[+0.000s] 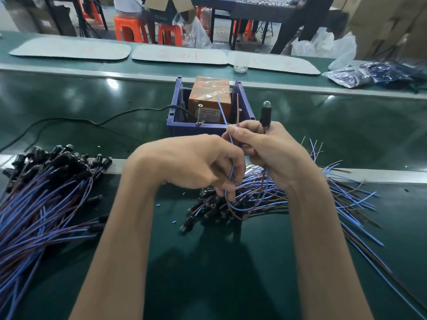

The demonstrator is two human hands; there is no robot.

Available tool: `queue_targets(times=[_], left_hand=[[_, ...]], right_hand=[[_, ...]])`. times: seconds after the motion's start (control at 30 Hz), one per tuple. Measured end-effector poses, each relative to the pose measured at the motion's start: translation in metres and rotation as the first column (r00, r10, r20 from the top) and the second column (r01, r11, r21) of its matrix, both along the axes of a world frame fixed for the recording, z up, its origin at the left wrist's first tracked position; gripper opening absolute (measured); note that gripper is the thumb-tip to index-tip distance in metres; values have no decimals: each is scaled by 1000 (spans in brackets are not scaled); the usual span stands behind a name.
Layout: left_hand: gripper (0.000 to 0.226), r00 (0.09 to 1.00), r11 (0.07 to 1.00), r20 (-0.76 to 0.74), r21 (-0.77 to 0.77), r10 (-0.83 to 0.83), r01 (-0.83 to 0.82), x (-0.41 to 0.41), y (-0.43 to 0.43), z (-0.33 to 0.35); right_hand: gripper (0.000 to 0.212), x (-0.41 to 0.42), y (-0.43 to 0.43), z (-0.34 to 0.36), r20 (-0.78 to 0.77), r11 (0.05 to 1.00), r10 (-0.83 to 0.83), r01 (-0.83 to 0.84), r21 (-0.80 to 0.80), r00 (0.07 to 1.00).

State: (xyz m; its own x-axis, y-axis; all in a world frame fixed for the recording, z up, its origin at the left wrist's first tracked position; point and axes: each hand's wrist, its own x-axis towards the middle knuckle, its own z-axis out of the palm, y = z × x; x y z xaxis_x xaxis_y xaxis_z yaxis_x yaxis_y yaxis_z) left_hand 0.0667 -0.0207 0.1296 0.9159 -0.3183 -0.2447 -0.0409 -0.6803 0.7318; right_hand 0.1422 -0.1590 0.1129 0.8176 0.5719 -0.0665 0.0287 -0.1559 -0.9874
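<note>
1. Above a green desk [208, 262] on a factory line, a person's right hand [272, 153] grips a black indicator lamp [265, 113]. The lamp stands upright out of the fist with its clear dome on top.
2. The right fingers [233, 132] are clamped together on the lamp's two leads. The ends of the blue lead [223, 112] and the brown lead [238, 107] stick up past them, in front of the box.
3. The left hand [194, 162] sits just beside the right and lower. Its fingers [227, 188] are curled round the blue lead where it loops down.
4. Under both hands lies a heap of wired lamps [215, 211], their loose wire ends [353, 204] fanned out to the right.
5. A second, larger bundle of lamps [46, 192] rests at the left edge of the desk.
6. Behind the hands stands a blue plastic box [184, 128] holding a taped orange block [209, 93]. A black cable [92, 121] trails away to the left.
</note>
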Motion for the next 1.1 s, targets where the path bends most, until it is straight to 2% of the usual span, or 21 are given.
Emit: queue_targets(times=[0.1, 0.17, 0.23, 0.33, 0.43, 0.57, 0.73, 0.83, 0.93, 1.0, 1.1], left_hand=[[16, 997, 998, 71, -45, 41, -38, -4, 5, 2], [26, 973, 978, 158, -151, 170, -147, -6, 11, 3], [33, 903, 921, 235, -241, 360, -305, -5, 16, 3], [25, 791, 832, 277, -291, 546, -473, 2, 20, -1], [24, 789, 831, 280, -291, 547, -474, 6, 16, -3], [10, 765, 833, 345, -334, 544, -442, 12, 3, -4], [6, 644, 775, 433, -375, 631, -508, 17, -4, -7], [12, 523, 688, 448, -430, 725, -585, 19, 0, -8], [18, 410, 600, 456, -435, 790, -672, 18, 11, -7], [7, 368, 574, 484, -397, 794, -716, 16, 18, -7], [10, 336, 538, 490, -360, 804, -762, 13, 28, -8]], right_hand=[[19, 1, 0, 0, 8, 999, -25, 25, 31, 1000], [22, 2, -1, 0, 16, 997, -45, 43, 61, 999], [22, 3, -3, 1, 26, 995, -43, 40, 91, 999], [20, 3, -4, 2, 50, 996, -13, 8, 91, 999], [17, 2, -2, 2, 62, 996, 35, -39, 79, 997], [18, 1, -1, 2, 59, 996, 48, -52, 71, 997], [22, 1, -2, 3, 56, 997, 12, -16, 79, 998], [27, 2, -3, 4, 111, 997, -46, 39, 63, 993], [28, 5, -3, 5, 139, 983, -149, 132, 125, 979], [25, 6, -3, 6, 118, 964, -219, 196, 181, 969], [21, 7, -3, 6, 78, 927, -306, 278, 251, 949]])
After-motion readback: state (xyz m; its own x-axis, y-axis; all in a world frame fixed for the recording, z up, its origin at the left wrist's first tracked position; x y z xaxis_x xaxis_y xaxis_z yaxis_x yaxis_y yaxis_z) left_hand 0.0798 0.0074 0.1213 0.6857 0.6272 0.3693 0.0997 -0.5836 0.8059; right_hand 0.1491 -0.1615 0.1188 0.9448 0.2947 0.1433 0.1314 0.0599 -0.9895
